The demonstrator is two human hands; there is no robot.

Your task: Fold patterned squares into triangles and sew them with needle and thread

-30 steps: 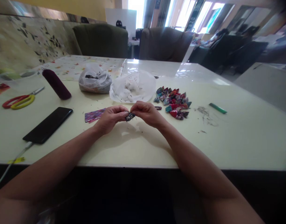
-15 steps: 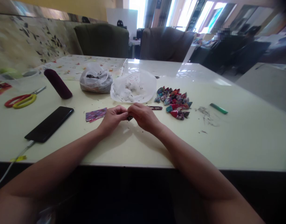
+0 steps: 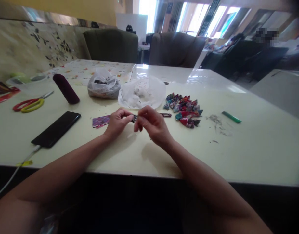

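Observation:
A small dark patterned fabric piece [image 3: 134, 118] is pinched between both of my hands over the cream table [image 3: 249, 146]. My left hand [image 3: 116, 123] closes its fingertips on the piece's left end. My right hand [image 3: 150, 125] pinches the right end, fingers curled. A purple patterned fabric strip [image 3: 100, 121] lies just left of my left hand. A heap of several colourful folded fabric pieces [image 3: 184, 109] sits to the right of my right hand. A small dark-red snipper [image 3: 166, 115] lies just beyond my right hand.
A black phone [image 3: 56, 128] on a white cable lies at the left. Red and yellow scissors [image 3: 29, 104], a maroon thread cone [image 3: 65, 88], two plastic bags [image 3: 104, 87] [image 3: 142, 92] and a green lighter [image 3: 231, 117] lie around. Thread scraps [image 3: 216, 121] lie right. Armchairs stand behind the table.
My hands stayed together on the fabric piece, which now shows less between the fingers. My right hand has lifted and turned a little. The view has shifted slightly.

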